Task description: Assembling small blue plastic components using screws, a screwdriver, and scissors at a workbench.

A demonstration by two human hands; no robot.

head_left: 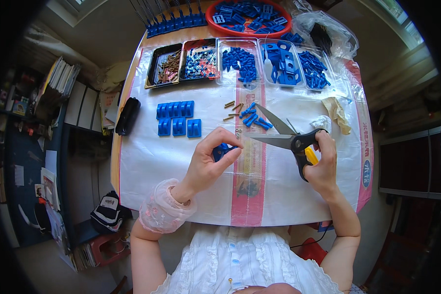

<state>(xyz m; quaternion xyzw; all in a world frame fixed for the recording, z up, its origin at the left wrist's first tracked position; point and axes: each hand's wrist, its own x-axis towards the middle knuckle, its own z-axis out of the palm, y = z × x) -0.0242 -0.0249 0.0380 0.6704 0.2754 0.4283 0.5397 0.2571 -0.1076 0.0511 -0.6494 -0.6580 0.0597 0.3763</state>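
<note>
Seven finished blue blocks [178,117] laid aside; left hand [208,164] pinching another blue part [221,151]; right hand [320,164] gripping open scissors [289,139]; trays [240,61] well stocked.

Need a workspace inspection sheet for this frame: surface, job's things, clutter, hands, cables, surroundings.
Surface: table under a white plastic sheet.
Job's things: small blue part in the left hand; scissors, blades open, in the right hand.
Clutter: row of trays with screws and blue parts; red basin; finished blue pieces; loose blue pegs; black case.
Hands: both closed in a grip.
Cables: one below the table edge.
Surroundings: book stacks at left.
</note>
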